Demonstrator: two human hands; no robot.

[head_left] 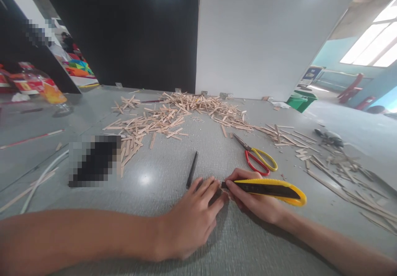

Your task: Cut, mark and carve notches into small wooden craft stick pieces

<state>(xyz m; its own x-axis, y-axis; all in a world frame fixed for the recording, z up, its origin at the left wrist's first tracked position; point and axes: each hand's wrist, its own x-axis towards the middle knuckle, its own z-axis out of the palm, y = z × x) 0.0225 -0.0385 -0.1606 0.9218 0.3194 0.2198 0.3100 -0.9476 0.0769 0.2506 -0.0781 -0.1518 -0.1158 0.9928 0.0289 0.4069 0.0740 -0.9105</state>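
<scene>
My right hand (pixel 259 203) is closed around a yellow-and-black utility knife (pixel 269 189), its front end pointing left toward my other hand. Close beside it, my left hand (pixel 197 214) presses down on the table with fingers bent and close together. Whatever lies under those fingertips is mostly hidden; a small pale bit of wood seems to show between the two hands. A dark pen (pixel 192 169) lies just beyond my left fingers. Past my right hand rest scissors (pixel 259 158) with one red and one yellow handle, blades pointing away to the left.
Thin wooden sticks (pixel 161 119) are heaped across the table's far side, with more offcuts (pixel 347 177) at right. A blurred dark object (pixel 96 160) and white cable (pixel 40 181) lie left. A drink bottle (pixel 46 88) stands far left. Black and white panels (pixel 248 36) rise behind.
</scene>
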